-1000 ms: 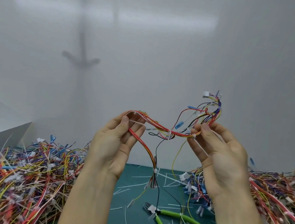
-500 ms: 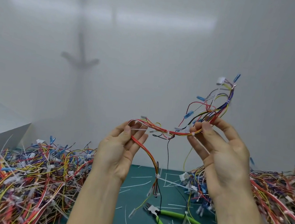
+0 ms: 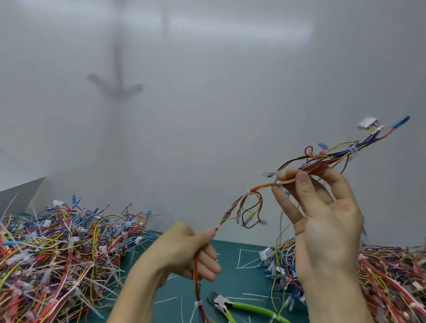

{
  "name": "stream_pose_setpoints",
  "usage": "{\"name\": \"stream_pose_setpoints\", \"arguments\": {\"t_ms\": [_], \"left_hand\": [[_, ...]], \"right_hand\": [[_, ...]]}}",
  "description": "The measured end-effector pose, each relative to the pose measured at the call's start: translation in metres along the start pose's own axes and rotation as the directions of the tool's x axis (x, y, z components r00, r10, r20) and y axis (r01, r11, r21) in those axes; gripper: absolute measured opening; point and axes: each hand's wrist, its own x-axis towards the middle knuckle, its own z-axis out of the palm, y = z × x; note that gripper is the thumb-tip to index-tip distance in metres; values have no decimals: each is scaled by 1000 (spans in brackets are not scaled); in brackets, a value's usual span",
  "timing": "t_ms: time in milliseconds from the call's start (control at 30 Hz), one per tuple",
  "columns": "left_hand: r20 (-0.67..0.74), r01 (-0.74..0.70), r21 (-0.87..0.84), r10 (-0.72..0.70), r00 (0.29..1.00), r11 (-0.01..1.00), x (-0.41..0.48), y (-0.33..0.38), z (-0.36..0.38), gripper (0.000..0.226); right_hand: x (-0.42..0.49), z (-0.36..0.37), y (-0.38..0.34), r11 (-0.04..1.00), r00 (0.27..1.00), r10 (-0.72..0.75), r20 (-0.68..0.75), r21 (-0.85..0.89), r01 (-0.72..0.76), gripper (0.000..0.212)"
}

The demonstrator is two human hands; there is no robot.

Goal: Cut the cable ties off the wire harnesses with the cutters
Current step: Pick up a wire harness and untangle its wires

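The left hand point(image 3: 188, 251) is closed around the lower run of one wire harness point(image 3: 257, 188), thumb and forefinger pinching the bundle where it leaves the fist. The right hand point(image 3: 326, 223), raised higher, pinches the same harness between thumb and forefinger, with its remaining fingers loosely spread. The harness runs taut on a diagonal from the left hand up to the right hand. A white cable tie point(image 3: 278, 183) sits on the bundle just at the right thumb tip, and a slack loop of wires hangs between the two hands. Beyond the right hand the harness fans upward to a white connector point(image 3: 367, 123). Below the left hand its tail hangs down, bound by a further tie point(image 3: 197, 303). The green-handled cutters point(image 3: 253, 311) lie on the green mat point(image 3: 240, 272) below both hands, touched by neither. Cut tie offcuts point(image 3: 247, 256) lie scattered on the mat around the cutters. A heap of harnesses point(image 3: 43, 252) lies outboard of the left hand, and a second heap point(image 3: 393, 290) outboard of the right forearm.
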Motion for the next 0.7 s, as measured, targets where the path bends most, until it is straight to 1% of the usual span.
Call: {"name": "stream_pose_setpoints", "arguments": {"t_ms": [33,100,167,200,300,400,433,500,533,567,600,633,667,700], "left_hand": [[-29,-29,-32,28,999,999,0,1,1,46],[-129,-104,-168,83,988,980,0,5,3,38],[-208,-175,-334,108,972,926,0,10,2,34],[-223,-204,-414,118,968,887,-1,12,0,32],[-207,-252,-636,153,966,729,-6,19,-7,27],[-181,-259,-769,190,965,585,-9,25,-13,25],[-180,-263,-787,201,963,557,-9,26,-14,25],[-187,-271,-786,205,961,555,-9,26,-16,24],[-194,-278,-766,204,960,580,-8,26,-15,23],[-209,-282,-720,190,959,634,-8,24,-15,20],[-240,-287,-623,171,956,727,-7,21,-14,16],[-301,-274,-427,150,942,862,-4,15,-13,14],[-365,-213,-123,156,918,969,-2,10,-12,13],[-400,-110,203,185,897,973,-2,7,-12,8]], "right_hand": [[0,0,1,1000,1000,8,1,-5,-8,11],[0,0,2,1000,1000,19,11,-4,-19,11],[0,0,2,1000,999,25,21,1,-25,12],[0,0,2,1000,999,27,25,2,-27,12],[0,0,1,999,999,42,33,7,-42,13],[-1,0,2,998,997,59,41,10,-60,13],[-1,1,2,998,997,64,43,11,-64,13],[-1,0,1,997,997,69,45,12,-70,13],[-1,0,0,997,996,70,47,12,-71,13],[-1,0,-1,997,996,71,49,8,-71,13],[-1,0,-2,998,996,69,54,-1,-69,13],[-1,-1,-3,998,996,65,61,-16,-65,13],[-2,-1,-3,998,996,60,69,-38,-57,12],[-2,-1,-3,996,995,53,79,-71,-48,12]]}}
